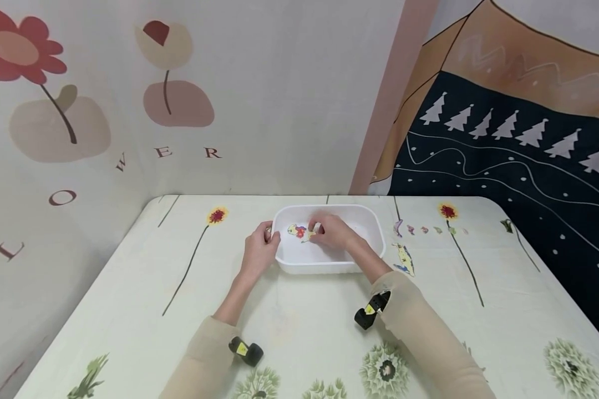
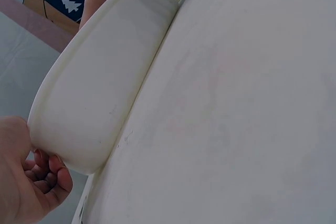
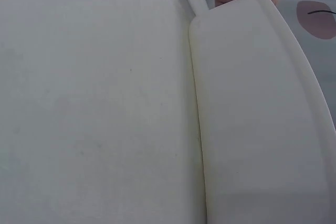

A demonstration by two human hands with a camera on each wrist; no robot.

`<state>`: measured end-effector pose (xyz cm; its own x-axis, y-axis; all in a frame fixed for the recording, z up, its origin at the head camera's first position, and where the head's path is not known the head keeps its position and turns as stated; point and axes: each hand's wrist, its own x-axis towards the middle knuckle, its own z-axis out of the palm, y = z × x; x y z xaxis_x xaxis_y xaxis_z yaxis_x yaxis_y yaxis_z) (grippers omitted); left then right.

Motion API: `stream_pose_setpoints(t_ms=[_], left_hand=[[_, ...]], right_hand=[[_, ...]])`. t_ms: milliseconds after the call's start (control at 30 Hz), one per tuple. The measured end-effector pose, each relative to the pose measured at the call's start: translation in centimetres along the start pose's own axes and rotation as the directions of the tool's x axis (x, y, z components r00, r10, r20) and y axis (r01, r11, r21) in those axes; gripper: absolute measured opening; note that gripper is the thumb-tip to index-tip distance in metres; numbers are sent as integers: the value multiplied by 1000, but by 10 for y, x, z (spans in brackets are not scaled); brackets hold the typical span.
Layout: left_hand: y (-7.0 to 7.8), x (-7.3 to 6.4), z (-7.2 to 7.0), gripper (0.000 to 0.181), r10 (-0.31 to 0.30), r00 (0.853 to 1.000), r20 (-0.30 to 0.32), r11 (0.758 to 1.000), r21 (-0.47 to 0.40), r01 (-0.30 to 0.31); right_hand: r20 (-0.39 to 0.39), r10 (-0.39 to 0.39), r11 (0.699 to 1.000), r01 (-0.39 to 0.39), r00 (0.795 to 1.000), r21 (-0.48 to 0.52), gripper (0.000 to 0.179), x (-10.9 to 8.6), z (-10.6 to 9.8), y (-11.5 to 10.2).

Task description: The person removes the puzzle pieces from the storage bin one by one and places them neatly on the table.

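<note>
A white rectangular plastic tray (image 1: 324, 267) stands near the table's far edge. My left hand (image 1: 260, 249) holds its left end, with the thumb at the rim and fingers curled against the outside; the left wrist view shows this hand (image 2: 39, 179) at the tray's end. Inside the tray, my right hand (image 1: 331, 231) reaches down with bent fingers beside small colourful flat pieces (image 1: 297, 230). The fingertips are at a yellowish piece, but whether they pinch it is unclear. Blur softens the back of that hand. In the right wrist view, the tray wall (image 3: 257, 108) hides the right hand.
Right of the tray, a row of small colourful pieces (image 1: 425, 230) lies on the table, with a larger yellow and blue piece (image 1: 405, 259) nearer to me. The patterned tablecloth (image 1: 179, 327) meets a printed curtain (image 1: 289, 111) behind. Black wrist cameras (image 1: 247, 351) sit at both sleeves.
</note>
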<state>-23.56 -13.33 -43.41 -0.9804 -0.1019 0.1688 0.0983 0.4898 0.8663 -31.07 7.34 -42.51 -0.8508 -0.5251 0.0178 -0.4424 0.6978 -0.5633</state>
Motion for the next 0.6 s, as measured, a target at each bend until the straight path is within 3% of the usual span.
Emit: stream_pose_setpoints(t_ms=[433,600], left_hand=[[0,0,1,39,-8,1000,-4,1000,-5,8],[1,0,0,39,-6,1000,-6,1000,-2,6]], right_hand=[[36,99,993,-101,994,60,19,-4,1,-5],[22,82,995,-83,996,57,15,-5,0,-5]])
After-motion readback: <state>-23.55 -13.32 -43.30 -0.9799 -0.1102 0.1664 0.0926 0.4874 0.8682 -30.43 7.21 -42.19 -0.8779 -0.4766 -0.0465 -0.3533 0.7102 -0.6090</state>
